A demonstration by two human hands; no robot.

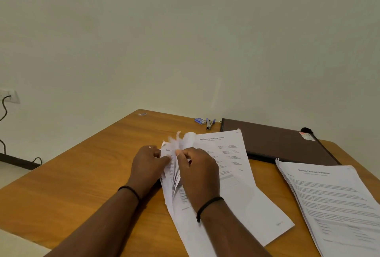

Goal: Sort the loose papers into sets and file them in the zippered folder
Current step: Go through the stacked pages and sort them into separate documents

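Fanning white printed paper stack (174, 172) on wooden surface (86, 174), left hand (147, 164) and right hand (198, 169) fingers pinching sheet edges, closed brown zippered folder (275, 141) far right.

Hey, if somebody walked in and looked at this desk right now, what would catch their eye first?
Probably the two hands mid-desk, the left hand and right hand leafing through a fanned bundle of papers held up off the sheets below. Next, the stack of printed pages at the right edge, and the closed brown folder by the wall.
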